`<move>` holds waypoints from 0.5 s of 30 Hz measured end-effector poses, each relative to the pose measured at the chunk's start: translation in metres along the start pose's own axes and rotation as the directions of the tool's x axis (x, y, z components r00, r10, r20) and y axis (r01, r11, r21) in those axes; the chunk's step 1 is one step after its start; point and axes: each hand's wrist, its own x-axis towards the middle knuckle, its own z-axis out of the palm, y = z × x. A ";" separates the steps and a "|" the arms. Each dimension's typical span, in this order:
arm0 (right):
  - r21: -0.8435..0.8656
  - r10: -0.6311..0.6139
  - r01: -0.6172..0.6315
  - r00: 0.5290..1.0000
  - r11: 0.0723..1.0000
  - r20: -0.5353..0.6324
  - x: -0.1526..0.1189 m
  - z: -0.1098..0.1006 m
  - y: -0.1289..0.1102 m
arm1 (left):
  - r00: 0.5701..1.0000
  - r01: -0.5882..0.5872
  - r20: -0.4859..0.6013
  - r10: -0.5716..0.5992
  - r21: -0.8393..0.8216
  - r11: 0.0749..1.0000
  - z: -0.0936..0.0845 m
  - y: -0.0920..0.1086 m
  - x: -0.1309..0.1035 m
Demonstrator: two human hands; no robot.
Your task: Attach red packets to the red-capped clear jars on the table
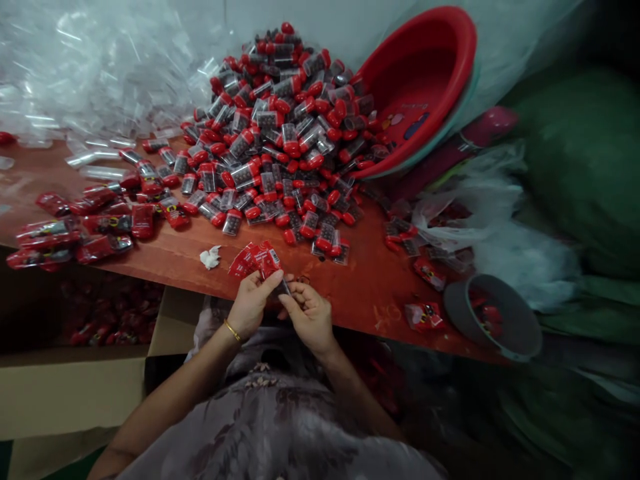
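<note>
My left hand (251, 303), with a gold bangle at the wrist, pinches a red printed packet (269, 261) close to the table's front edge. The fingers of my right hand (309, 315) are closed on the dark lower end of the same packet, so both hands meet on it. More red printed packets (244, 261) lie fanned out just behind my left hand. Beyond them rises a big heap of clear tubes with red caps and dark contents (270, 120). Filled red packets (105, 223) are piled at the left of the table.
A red basin (450, 40) leans at the heap's right. Clear empty tubes (100, 60) fill the back left. A grey bowl (520, 333) stands at the right edge, near plastic bags (500, 227). A cardboard box (75, 393) with red items is below left. White crumpled paper (210, 257) lies nearby.
</note>
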 end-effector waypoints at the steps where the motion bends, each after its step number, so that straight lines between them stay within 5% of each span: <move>1: -0.004 0.001 -0.001 1.000 1.000 -0.003 0.002 -0.001 0.002 | 1.000 0.018 0.022 -0.018 0.004 1.000 -0.001 -0.002 0.000; 4: -0.060 -0.051 0.048 0.998 0.997 -0.049 0.008 -0.004 0.010 | 0.994 0.086 0.068 -0.085 -0.022 0.996 -0.007 -0.007 -0.002; 7: -0.254 -0.235 0.204 0.967 0.946 -0.101 0.014 -0.002 0.016 | 0.978 0.193 0.094 -0.187 -0.056 0.980 -0.016 -0.007 -0.006; 12: -0.566 -0.539 0.461 0.842 0.684 0.035 0.028 0.006 0.013 | 0.912 0.410 0.044 -0.408 -0.039 0.911 -0.037 0.005 -0.021; 15: -0.712 -0.586 0.464 0.805 0.527 0.091 0.051 -0.011 0.011 | 0.923 0.353 -0.127 -0.362 -0.086 0.932 -0.068 0.021 -0.030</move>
